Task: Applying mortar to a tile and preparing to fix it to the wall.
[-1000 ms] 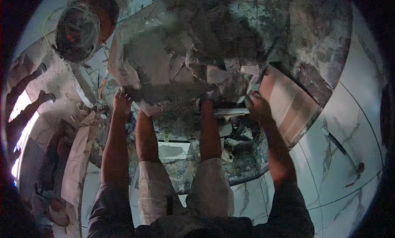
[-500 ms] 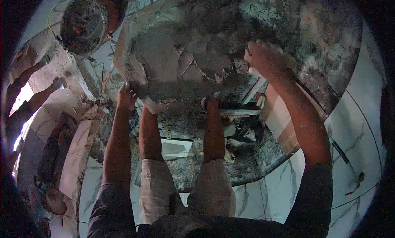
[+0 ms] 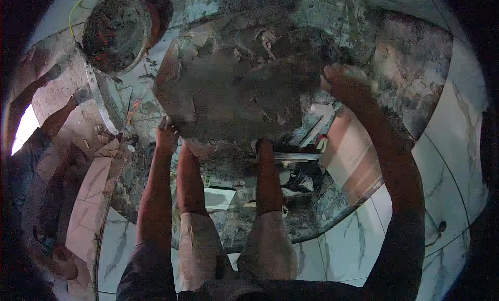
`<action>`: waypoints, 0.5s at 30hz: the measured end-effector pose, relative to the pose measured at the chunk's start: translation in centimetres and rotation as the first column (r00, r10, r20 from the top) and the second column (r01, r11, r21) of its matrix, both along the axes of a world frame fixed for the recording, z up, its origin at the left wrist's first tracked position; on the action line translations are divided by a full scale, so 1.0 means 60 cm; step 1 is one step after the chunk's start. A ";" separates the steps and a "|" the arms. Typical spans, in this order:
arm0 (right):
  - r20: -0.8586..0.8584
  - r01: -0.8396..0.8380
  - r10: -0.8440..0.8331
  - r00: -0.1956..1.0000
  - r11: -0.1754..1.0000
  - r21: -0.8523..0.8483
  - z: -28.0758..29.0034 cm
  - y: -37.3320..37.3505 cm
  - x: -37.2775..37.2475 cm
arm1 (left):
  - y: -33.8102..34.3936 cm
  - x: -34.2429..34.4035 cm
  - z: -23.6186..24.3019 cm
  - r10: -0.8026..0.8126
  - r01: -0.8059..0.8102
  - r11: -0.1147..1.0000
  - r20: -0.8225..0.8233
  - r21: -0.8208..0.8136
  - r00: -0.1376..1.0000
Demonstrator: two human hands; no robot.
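Observation:
A broad flat slab [image 3: 228,93], its top coated in grey mortar with rough ridges and lumps, lies before me over my feet. My left hand [image 3: 166,134] is closed around its near left corner, fingertips showing at the edge. At the slab's right edge, my right hand [image 3: 351,81] is curled with the fingers and thumb on the rim. The slab's underside is hidden, and dim light blurs its far edge.
A round bucket [image 3: 115,33] with dark contents stands at the far left. Near my legs are a white tile piece [image 3: 218,198], a metal straightedge [image 3: 296,156] and a cardboard sheet [image 3: 351,155]. Another person's hand [image 3: 78,97] and arms are at the left.
The whole view has shifted a little. Both hands and the slab appear slightly lower and farther right; the slab's top looks more level and shaded. Both hands stay at its edges.

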State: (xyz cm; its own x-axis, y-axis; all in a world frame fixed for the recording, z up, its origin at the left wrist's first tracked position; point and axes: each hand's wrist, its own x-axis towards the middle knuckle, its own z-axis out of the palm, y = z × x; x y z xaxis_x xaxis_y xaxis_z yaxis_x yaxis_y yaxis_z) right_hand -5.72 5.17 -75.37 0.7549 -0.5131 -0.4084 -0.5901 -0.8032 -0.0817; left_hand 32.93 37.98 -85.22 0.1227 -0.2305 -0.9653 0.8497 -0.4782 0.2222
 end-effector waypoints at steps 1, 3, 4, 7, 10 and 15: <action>-0.029 -0.055 0.054 0.998 0.998 -0.035 0.000 0.001 -0.008 | -0.037 -0.040 0.028 -0.119 0.112 0.992 0.166 0.055 0.979; -0.052 -0.112 0.109 0.993 0.991 -0.068 -0.005 -0.005 -0.005 | -0.026 -0.039 0.008 -0.116 0.112 0.993 0.127 0.036 0.985; -0.037 -0.119 0.116 0.993 0.988 -0.097 -0.012 -0.011 0.007 | -0.019 -0.030 0.005 -0.124 0.122 0.992 0.107 0.024 0.987; 0.023 -0.089 0.094 0.995 0.982 -0.164 -0.023 -0.034 0.044 | -0.001 -0.016 -0.002 -0.163 0.158 0.986 0.130 0.043 0.978; 0.025 -0.014 0.018 1.000 0.983 -0.180 -0.042 -0.056 0.058 | -0.001 -0.017 -0.008 -0.074 0.064 0.991 0.087 0.114 0.993; 0.040 0.106 -0.114 0.993 0.981 0.165 -0.079 -0.090 0.048 | -0.011 -0.017 0.019 -0.166 0.161 0.986 0.186 0.038 0.968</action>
